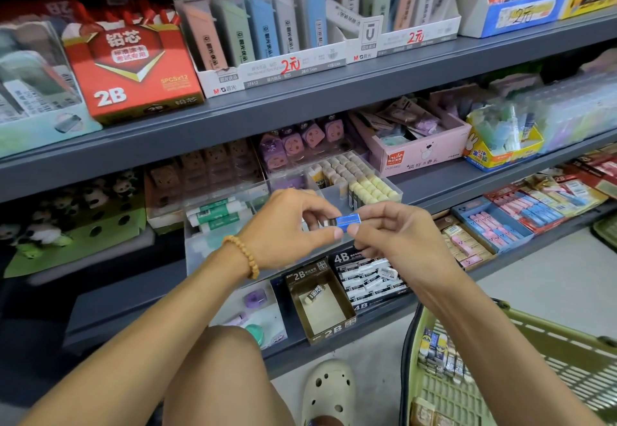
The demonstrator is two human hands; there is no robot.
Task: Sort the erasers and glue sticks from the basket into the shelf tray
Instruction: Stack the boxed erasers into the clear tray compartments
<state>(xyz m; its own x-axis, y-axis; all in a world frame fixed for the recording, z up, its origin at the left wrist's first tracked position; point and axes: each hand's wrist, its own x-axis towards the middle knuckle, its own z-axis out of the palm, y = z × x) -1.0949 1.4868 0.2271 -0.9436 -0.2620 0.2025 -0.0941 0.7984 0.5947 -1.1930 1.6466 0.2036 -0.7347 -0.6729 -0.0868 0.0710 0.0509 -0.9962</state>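
Basket (547, 342) cut off at right edge; its erasers' (440, 355) labels illegible.

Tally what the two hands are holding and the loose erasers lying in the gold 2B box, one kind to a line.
Small blue-sleeved eraser, pinched between left hand and right hand: 1
Black-and-white sleeved eraser lying alone in the gold cardboard 2B box: 1
Total: 2
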